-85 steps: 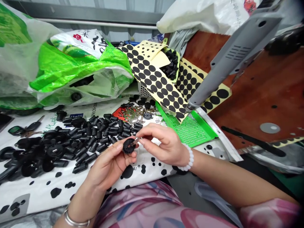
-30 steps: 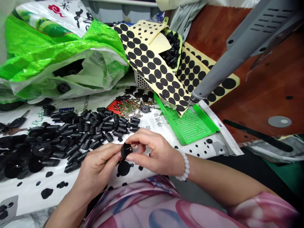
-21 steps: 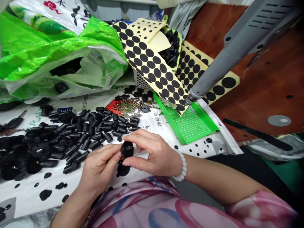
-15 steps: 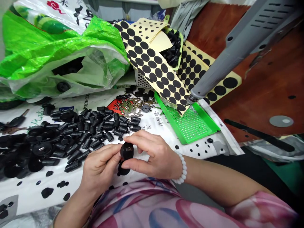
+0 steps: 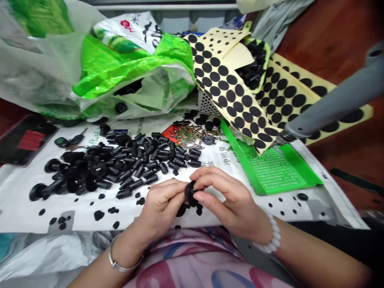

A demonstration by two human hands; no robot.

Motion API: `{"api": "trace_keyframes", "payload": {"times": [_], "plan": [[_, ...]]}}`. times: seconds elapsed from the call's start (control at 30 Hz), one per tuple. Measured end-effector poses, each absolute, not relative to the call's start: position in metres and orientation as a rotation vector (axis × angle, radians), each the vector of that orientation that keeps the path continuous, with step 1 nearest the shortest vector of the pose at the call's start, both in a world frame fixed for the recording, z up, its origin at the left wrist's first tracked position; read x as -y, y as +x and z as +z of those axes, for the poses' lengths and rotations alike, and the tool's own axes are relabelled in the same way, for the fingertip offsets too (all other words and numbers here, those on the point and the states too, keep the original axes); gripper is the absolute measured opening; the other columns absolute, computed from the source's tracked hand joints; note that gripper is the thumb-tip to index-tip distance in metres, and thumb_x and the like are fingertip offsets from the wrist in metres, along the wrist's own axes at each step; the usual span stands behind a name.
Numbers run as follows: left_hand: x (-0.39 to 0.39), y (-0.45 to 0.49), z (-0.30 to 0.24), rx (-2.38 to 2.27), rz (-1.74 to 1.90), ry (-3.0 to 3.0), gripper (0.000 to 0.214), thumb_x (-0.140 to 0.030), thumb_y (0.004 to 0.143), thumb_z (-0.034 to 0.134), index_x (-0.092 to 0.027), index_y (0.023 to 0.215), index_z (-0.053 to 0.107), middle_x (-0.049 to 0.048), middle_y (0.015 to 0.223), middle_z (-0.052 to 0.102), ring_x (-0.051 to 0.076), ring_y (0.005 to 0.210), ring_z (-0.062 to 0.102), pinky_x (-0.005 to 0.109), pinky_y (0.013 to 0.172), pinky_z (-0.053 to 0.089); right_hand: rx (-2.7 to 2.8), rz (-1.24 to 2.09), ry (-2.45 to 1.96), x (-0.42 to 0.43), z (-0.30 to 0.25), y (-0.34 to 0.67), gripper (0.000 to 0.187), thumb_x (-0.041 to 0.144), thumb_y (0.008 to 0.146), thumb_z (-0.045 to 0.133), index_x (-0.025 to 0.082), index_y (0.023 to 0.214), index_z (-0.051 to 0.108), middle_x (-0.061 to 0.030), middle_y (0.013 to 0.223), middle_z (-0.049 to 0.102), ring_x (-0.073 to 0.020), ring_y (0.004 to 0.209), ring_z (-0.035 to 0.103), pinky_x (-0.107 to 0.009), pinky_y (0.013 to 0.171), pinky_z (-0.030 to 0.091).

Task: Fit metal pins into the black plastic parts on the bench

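A black round knob (image 5: 190,194), its disc turned edge-on, is pinched between my two hands above the front of the white-covered table. My left hand (image 5: 163,202) grips it from the left between thumb and fingers. From the other side, the thumb and fingertips of my right hand (image 5: 231,200) press on it. Beyond my hands lies a heap of black ribbed cylinders (image 5: 144,156), mixed at its left with wider black disc-shaped knobs (image 5: 97,169). Small metal pieces (image 5: 190,134) are piled behind them. Below the held knob, some black pieces are partly covered by my hands.
To the right sits a green perforated tray (image 5: 312,182), with a grey tool arm (image 5: 333,100) reaching over it. Cream sheets of black round stickers (image 5: 231,80) lean behind. Green and white plastic bags (image 5: 132,68) fill the back left, near keys (image 5: 70,141) and a dark phone-like slab (image 5: 24,140).
My view has shifted left, so the scene sits further right. The knob has turned from showing its glossy round face to nearly edge-on, still held by both hands.
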State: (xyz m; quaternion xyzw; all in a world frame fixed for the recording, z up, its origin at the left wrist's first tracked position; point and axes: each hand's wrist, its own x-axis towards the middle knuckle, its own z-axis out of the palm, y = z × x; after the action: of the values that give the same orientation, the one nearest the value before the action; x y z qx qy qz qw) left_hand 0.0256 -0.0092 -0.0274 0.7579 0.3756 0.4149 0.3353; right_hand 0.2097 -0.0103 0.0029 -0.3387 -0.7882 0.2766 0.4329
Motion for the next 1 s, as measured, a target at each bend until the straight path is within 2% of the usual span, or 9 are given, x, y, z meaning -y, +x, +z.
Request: {"api": "trace_keyframes", "payload": {"times": [0.1,0.23,0.33,0.43,0.6,0.77,1.0], "plan": [[0.010,0.025,-0.027,-0.984,1.008,1.989,0.021,-0.016,0.089,0.048,-0.019,0.095,0.068,0.0024,0.072,0.066,0.012,0.066,0.060,0.021,0.061,0.048,1.954,0.800,-0.852,0.009,-0.002,0.209,0.007,0.011,0.084,0.058,0.015,0.089,0.060,-0.0080,0.094,0.064,-0.0141,0.090,0.062,-0.024,0.080,0.051],[0.019,0.002,-0.023,-1.152,0.996,2.160,0.024,-0.019,0.087,0.053,-0.020,0.109,0.062,0.0055,0.093,0.068,0.015,0.084,0.063,0.026,0.074,0.050,1.884,0.831,-0.906,0.009,-0.009,0.210,0.007,0.012,0.084,0.060,0.017,0.088,0.062,-0.0058,0.093,0.065,-0.0135,0.091,0.062,-0.024,0.082,0.051],[0.030,-0.036,-0.025,-1.582,1.058,2.310,0.021,-0.023,0.084,0.058,-0.022,0.105,0.062,0.0045,0.098,0.066,0.017,0.089,0.062,0.029,0.080,0.049,1.780,0.829,-0.990,0.007,-0.015,0.215,0.006,0.014,0.084,0.060,0.019,0.086,0.062,-0.0046,0.094,0.066,-0.0135,0.092,0.062,-0.024,0.082,0.051],[0.040,-0.075,-0.034,-1.957,0.931,2.397,0.022,-0.031,0.083,0.059,-0.020,0.102,0.062,0.0062,0.100,0.063,0.021,0.088,0.061,0.034,0.081,0.048,1.708,0.857,-1.036,0.004,-0.022,0.220,0.006,0.015,0.084,0.060,0.020,0.086,0.063,-0.0040,0.095,0.066,-0.0138,0.092,0.063,-0.024,0.080,0.051],[0.045,-0.102,-0.050,-2.019,0.698,2.472,0.028,-0.038,0.084,0.055,-0.018,0.103,0.059,0.0096,0.103,0.062,0.026,0.093,0.060,0.041,0.083,0.046,1.692,0.902,-1.041,0.004,-0.026,0.215,0.005,0.015,0.083,0.060,0.020,0.084,0.063,-0.0048,0.095,0.066,-0.0147,0.090,0.063,-0.024,0.077,0.052],[0.046,-0.100,-0.046,-1.993,0.730,2.477,0.025,-0.039,0.085,0.053,-0.019,0.099,0.057,0.0078,0.096,0.065,0.025,0.089,0.062,0.040,0.083,0.046,1.719,0.911,-0.987,0.008,-0.019,0.207,0.006,0.015,0.083,0.061,0.020,0.085,0.063,-0.0055,0.094,0.065,-0.0160,0.090,0.063,-0.026,0.075,0.053],[0.051,-0.078,-0.033,-1.973,0.836,2.267,0.023,-0.036,0.084,0.055,-0.021,0.101,0.057,-0.0001,0.082,0.060,0.015,0.069,0.060,0.026,0.066,0.048,1.720,0.956,-0.900,0.013,-0.014,0.191,0.005,0.016,0.082,0.060,0.020,0.084,0.063,-0.0061,0.090,0.066,-0.0172,0.087,0.064,-0.029,0.076,0.053]]}}
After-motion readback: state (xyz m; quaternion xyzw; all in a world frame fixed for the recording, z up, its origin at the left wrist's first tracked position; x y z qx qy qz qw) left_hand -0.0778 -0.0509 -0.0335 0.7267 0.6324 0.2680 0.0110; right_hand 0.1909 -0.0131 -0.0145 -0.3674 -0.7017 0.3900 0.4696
